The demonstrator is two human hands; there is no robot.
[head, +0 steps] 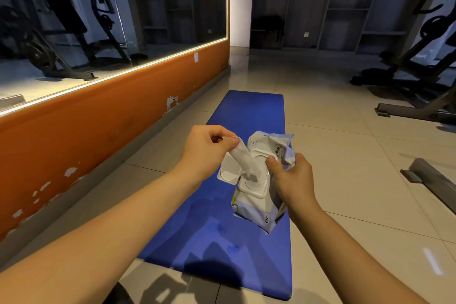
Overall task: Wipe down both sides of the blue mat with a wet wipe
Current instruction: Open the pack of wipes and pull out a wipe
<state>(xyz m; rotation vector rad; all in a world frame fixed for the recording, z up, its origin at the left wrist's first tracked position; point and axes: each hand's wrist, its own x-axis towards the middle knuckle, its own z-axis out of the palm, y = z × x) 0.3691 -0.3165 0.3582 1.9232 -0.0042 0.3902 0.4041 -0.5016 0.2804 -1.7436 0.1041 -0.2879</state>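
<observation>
matt blue mat [249, 116] on glossy floor tiles [345, 155]; crinkled plastic wipe pack [259, 207], soft cloth-like wet wipe [243, 159].

The room is dim. A warm light strip [158, 63] at 10 o'clock is the main source. Glare marks the floor tiles [430, 260] at 4 o'clock. A dark shadow covers the blue mat [246, 111] at 6 o'clock. Wide-angle distortion bends the edges.

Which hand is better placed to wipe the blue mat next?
Left. The left hand pinches the white wet wipe, partly out of the white-and-lilac plastic wipe pack, which the right hand grips.
</observation>
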